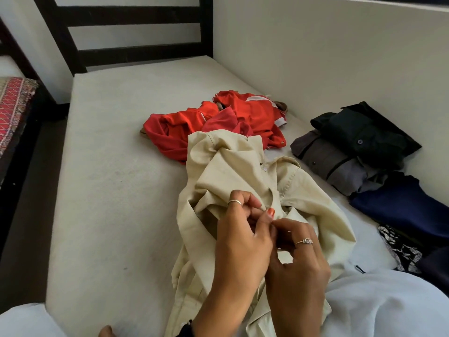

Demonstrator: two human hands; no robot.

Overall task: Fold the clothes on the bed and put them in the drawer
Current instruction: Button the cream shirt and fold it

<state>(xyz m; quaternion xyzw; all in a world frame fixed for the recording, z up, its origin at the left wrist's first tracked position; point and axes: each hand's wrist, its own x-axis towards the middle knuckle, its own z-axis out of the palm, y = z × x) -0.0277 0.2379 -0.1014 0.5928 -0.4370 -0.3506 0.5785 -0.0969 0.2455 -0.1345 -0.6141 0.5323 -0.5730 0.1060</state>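
Observation:
A cream button shirt (233,171) lies crumpled on the white mattress (109,166), stretching from the middle toward me. My left hand (240,239) and my right hand (298,261) meet over the shirt's front near its collar, and both pinch the cloth between fingers and thumb. A heap of red clothes (213,125) lies unfolded behind the shirt. To the right, by the wall, sit a folded black shirt (369,132), a folded grey shirt (335,164) and a folded navy garment (405,205).
A black-and-white patterned cloth (398,249) lies at the right edge near my knee. A dark slatted headboard (126,27) stands at the far end. A second bed with a red patterned cover (14,110) is on the left across a dark floor gap. No drawer is in view.

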